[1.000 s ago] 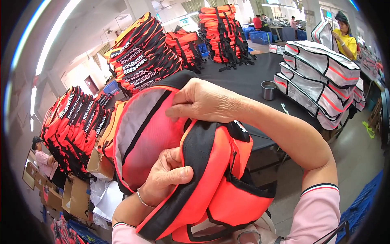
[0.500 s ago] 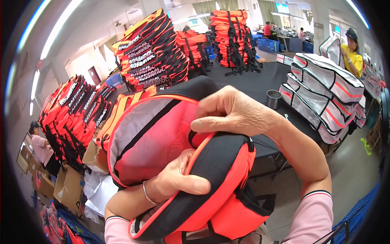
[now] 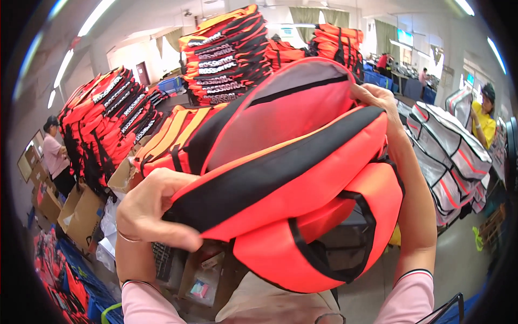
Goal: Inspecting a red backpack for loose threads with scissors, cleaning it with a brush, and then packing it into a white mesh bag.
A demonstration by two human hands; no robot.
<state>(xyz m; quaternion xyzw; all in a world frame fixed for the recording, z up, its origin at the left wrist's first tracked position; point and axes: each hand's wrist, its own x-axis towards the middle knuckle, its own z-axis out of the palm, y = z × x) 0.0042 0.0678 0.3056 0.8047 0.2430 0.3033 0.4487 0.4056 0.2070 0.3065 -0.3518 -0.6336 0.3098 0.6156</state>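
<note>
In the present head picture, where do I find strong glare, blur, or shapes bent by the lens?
Head view, upper left: the ceiling tube light glares white; head view, nearer: the left hand is softly blurred around its thumb, while the red-and-black zippered bag looks sharper; head view, edges: fisheye distortion makes the room lean, and the corners go black.

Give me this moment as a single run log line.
Bag: orange and black, open, lining showing | left hand: at its left end | right hand: holding its right end | far right: stacked white bags
</note>
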